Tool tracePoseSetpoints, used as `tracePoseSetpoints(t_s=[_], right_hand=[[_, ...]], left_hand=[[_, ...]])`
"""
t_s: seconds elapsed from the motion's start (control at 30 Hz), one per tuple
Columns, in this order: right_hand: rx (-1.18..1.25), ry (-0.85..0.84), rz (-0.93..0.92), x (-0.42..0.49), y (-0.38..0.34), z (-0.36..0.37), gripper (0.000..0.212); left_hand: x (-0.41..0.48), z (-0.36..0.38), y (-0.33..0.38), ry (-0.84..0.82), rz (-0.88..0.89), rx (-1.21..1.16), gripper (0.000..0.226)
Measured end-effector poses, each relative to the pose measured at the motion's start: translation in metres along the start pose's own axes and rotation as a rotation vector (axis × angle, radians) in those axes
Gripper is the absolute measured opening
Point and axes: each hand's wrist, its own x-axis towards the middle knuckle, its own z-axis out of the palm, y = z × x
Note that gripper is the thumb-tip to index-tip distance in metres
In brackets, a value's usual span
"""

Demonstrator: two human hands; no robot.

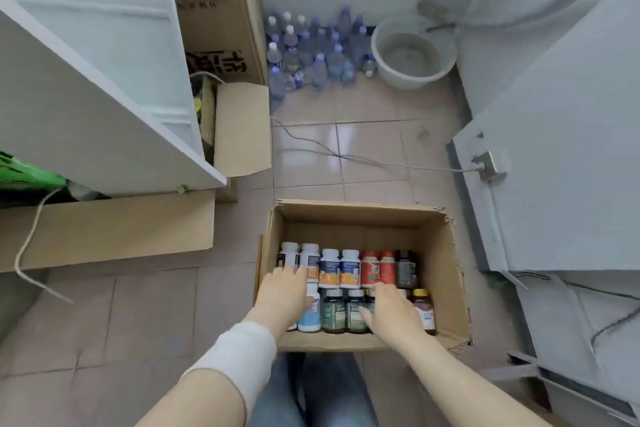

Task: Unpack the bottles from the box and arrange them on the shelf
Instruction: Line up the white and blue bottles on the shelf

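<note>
The left hand (284, 289) is reaching into the open cardboard box (440, 253) with its fingers loosely spread, lying over the white bottles (309, 262) and pinching nothing. The right hand (393, 308) is lying palm-down with straight fingers over the dark green bottles (341, 312). The red bottles (377, 269) are lying just beyond its fingertips and an amber bottle (425, 310) just to its right.

Open cardboard box (440, 253) on floor (363, 149), two rows of assorted bottles (339, 270) inside
</note>
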Motion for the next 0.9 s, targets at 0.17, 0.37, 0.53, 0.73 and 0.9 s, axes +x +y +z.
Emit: tracePoseSetpoints(t_s=[0.17,0.37,0.53,0.73,0.9], right_hand=[[0.288,-0.038,0.119,0.091,0.010,0.036,0.059],[0.454,-0.032,0.150,0.149,0.020,0.071,0.065],[0.585,-0.052,0.259,0.164,0.020,0.081,0.058],[0.707,-0.022,0.265,0.139,0.027,0.045,0.048],[0.932,0.059,0.236,0.067,0.033,-0.006,0.056]], left_hand=[[0.091,0.033,0.000,0.093,0.015,-0.084,0.053],[0.167,0.045,0.004,0.032,0.189,0.150,0.050],[0.186,0.050,0.004,-0.133,0.216,0.091,0.044],[0.164,0.030,0.000,0.039,0.259,-0.177,0.040],[0.096,-0.026,0.011,0.050,0.220,-0.787,0.032]])
